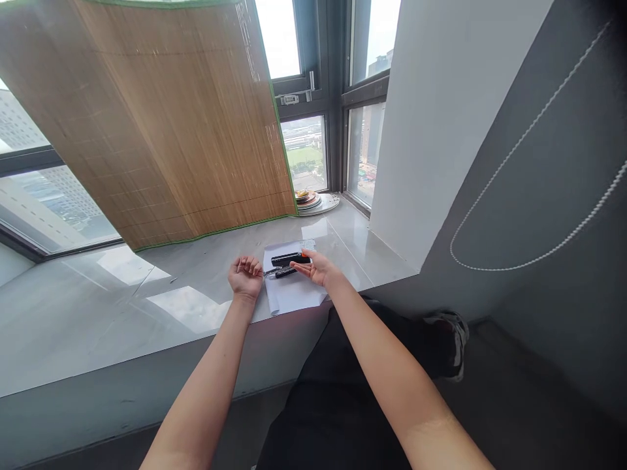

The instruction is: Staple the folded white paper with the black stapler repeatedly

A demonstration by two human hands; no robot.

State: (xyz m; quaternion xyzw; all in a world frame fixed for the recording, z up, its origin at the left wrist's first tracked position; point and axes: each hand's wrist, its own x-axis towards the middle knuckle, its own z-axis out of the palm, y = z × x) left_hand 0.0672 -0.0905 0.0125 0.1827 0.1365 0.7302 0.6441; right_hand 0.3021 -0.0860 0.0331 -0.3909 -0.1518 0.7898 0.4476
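Note:
White paper (296,297) lies at the front edge of the window sill, its lower left corner curled. My right hand (317,266) is closed on a black object (289,259) with an orange end, held over the paper. Below it is a second dark, slim object (285,271), with a metallic part toward the left; whether my right hand touches it I cannot tell. My left hand (246,277) rests palm up at the paper's left side, fingers curled, with nothing visible in them.
Stacked plates (316,203) stand in the window corner. A bamboo blind (186,117) hangs down to the tiled sill (196,287) at the left. A white bead chain (526,134) loops at the right. A shoe (458,343) shows below the sill.

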